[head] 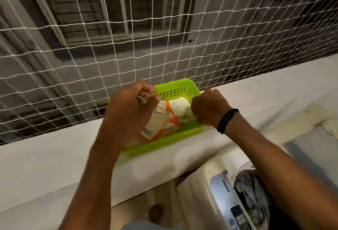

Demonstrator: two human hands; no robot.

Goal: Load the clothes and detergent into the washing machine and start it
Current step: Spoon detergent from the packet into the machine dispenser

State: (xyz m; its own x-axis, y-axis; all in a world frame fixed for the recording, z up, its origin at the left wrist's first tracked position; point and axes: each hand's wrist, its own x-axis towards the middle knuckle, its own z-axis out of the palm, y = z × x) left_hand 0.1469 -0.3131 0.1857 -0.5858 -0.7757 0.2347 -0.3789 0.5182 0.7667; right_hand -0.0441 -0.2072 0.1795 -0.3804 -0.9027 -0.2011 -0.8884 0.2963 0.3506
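A lime-green plastic basket [176, 87] sits on a white ledge against the netting. Inside it lies an orange-and-white detergent packet [164, 121], crumpled and partly open. My left hand [128, 109] hovers over the packet's left end, thumb and fingers curled on its upper edge. My right hand [208, 107] is a closed fist gripping the packet's white right end. A black band circles that wrist. At the lower right the top-loading washing machine [219, 189] stands with its tub open and dark patterned clothes [250, 187] inside, partly hidden by my right forearm.
White rope netting [164, 28] covers the opening behind the ledge [54, 156], with a barred window beyond. The washer's raised grey lid [314, 153] sits at the right edge. A bare foot [155, 213] shows on the floor between ledge and washer.
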